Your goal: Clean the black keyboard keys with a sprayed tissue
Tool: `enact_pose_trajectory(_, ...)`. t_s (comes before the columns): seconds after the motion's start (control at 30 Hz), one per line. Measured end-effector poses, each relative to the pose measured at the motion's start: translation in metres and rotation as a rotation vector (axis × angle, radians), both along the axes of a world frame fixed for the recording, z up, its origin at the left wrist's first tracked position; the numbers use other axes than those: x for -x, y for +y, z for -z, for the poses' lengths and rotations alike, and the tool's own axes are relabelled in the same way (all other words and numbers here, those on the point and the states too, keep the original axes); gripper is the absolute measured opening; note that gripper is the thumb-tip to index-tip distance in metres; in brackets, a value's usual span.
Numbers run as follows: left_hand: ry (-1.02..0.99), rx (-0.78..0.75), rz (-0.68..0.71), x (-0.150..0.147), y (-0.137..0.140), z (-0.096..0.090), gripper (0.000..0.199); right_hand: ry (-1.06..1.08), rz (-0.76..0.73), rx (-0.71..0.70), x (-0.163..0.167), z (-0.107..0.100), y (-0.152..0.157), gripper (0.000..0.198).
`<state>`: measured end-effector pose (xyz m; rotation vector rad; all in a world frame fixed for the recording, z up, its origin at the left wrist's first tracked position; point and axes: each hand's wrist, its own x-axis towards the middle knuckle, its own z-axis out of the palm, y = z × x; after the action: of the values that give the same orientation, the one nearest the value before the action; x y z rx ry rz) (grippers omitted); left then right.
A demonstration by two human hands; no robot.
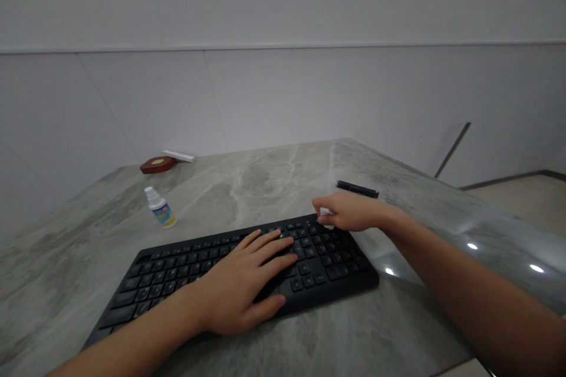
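Note:
A black keyboard (177,265) lies at a slant on the marbled table. My left hand (241,283) rests flat across its middle and right-hand keys, palm down with fingers spread. Over the keyboard's upper right corner, my right hand (349,211) is closed, wrist bent, around a crumpled white tissue (326,211). Only small bits of the tissue show between and below the fingers. Just beyond the right hand lies a black pen (357,189).
A small white spray bottle (161,208) with a blue and yellow label stands left of the keyboard. Farther back, a dark red box (158,165) and a flat white object (179,156) lie near the wall. The grey table (260,179) meets a white wall (283,94).

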<state>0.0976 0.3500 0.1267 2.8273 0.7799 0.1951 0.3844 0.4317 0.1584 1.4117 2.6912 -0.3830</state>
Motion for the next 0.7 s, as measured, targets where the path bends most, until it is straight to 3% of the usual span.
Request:
enact_pose_trajectory(0.07,-0.009,0.002,0.002,-0.0003,0.0000,-0.0002,0.060,0.014,0.011,0.034,0.0001,-0.0007,0.0005,0.013)
enact_pose_trajectory(0.23,0.003,0.000,0.004,-0.0007,0.0011,0.0004,0.060,-0.001,0.070,-0.073,-0.0003,-0.0016,0.0013,0.012)
enact_pose_trajectory(0.4,-0.018,0.006,0.012,0.0007,0.0020,0.0017,0.060,0.037,0.005,0.059,0.0007,-0.0047,-0.0015,0.014)
enact_pose_trajectory(0.57,-0.022,-0.003,0.013,0.0012,0.0026,0.0027,0.060,-0.004,0.065,-0.057,-0.0008,-0.0052,-0.0005,0.014)
enact_pose_trajectory(0.7,0.002,-0.011,0.012,0.0007,0.0022,0.0017,0.060,0.031,-0.012,0.054,-0.0005,-0.0051,-0.0014,0.016)
